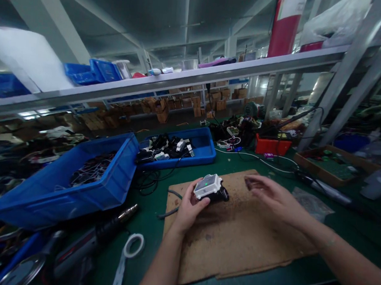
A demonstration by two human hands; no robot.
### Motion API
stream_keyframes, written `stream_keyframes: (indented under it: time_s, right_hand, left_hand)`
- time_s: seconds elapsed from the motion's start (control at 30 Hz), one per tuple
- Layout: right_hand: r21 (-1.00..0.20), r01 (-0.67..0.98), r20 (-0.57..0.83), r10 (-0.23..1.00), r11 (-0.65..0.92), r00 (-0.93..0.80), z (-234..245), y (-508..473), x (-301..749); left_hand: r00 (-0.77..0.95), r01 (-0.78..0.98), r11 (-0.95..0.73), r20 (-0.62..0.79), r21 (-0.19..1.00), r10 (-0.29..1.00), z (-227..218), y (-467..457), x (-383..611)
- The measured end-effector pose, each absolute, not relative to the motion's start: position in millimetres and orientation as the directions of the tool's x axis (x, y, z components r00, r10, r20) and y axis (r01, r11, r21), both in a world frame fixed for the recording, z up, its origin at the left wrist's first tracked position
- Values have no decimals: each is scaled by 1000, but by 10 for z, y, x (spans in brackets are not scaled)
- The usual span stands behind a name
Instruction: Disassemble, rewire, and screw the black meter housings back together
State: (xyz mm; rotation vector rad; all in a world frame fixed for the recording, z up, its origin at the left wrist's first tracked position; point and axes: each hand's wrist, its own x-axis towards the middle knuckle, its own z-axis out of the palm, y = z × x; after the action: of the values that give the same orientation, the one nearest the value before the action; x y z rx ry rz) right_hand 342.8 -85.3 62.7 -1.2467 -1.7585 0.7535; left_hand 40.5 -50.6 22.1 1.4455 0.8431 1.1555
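Note:
In my left hand (pixel 189 209) is a small electronic device (pixel 209 185) with a white frame, a grey face and a lit green light. Its lower body is black, and my thumb presses its near edge. A short dark cable (pixel 169 212) lies by my left wrist. The device is tilted up above a worn brown cardboard sheet (pixel 229 252). To the right, my right hand (pixel 275 199) hovers over the cardboard, apart from the device. Its fingers are loosely bent and apart, the tips slightly blurred, with nothing clear between them.
A large blue bin (pixel 110 189) holds wires, and a blue tray (pixel 206 150) holds black and white parts. Nearer are a heat gun (pixel 83 248) and a tape roll (pixel 134 245). Rightward lie a plastic bag (pixel 312 205), an electric screwdriver (pixel 326 189) and a box of circuit boards (pixel 334 166). A shelf (pixel 181 78) crosses above.

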Motion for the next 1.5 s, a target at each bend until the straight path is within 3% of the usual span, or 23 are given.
stream_keyframes:
  time_s: [0.23,0.53,1.5]
  right_hand:
    - [-685,543,393,874,485,-286,726,-1247,2884]
    - [-745,477,379,885,465,-271,592,-1254,2869]
    - [-537,629,453,821,562,-347,557,-1206,2843]
  left_hand:
    - [298,-256,-185,259,949,919,139,-536,443]
    - [312,-323,-157,262,933,913,130,-558,448]
    - [286,-423,-8,142,906,948,198,-633,510]
